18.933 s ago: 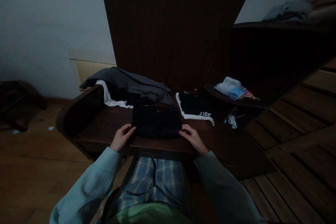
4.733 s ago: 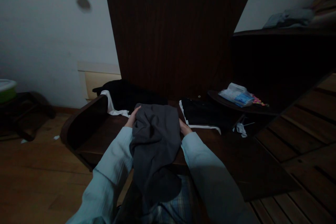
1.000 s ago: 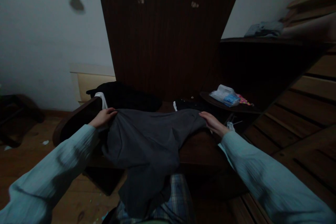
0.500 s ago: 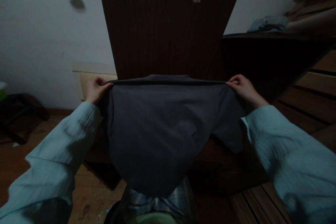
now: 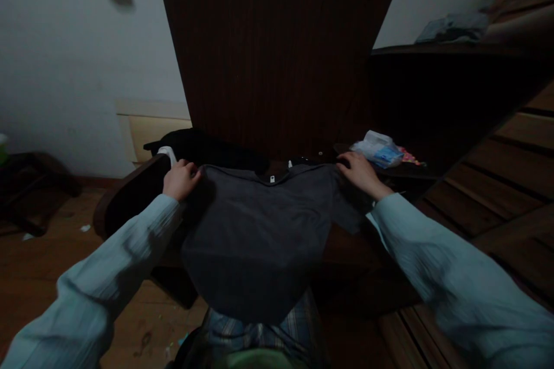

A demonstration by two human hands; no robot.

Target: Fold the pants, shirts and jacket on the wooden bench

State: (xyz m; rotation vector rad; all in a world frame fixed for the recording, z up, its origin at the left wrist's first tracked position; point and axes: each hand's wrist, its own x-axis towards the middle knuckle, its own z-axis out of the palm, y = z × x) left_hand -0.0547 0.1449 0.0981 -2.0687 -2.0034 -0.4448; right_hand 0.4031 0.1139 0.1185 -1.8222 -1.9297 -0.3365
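A dark grey T-shirt (image 5: 255, 225) lies spread across the dark wooden table (image 5: 346, 242), collar at the far side, its lower part hanging over the near edge onto my lap. My left hand (image 5: 180, 179) is closed on the shirt's left shoulder. My right hand (image 5: 360, 173) grips the right shoulder, fingers curled on the cloth. Both arms wear light blue sleeves.
A black garment over a white one (image 5: 203, 150) lies at the table's far left. A plastic packet (image 5: 377, 149) sits on a small round shelf at the right. A dark wardrobe (image 5: 277, 57) stands behind; wooden slats (image 5: 497, 184) at right.
Half a second ago I held the grey shirt stretched up in the air by its shoulders; now both hands have come down and the shirt lies flat on the table.
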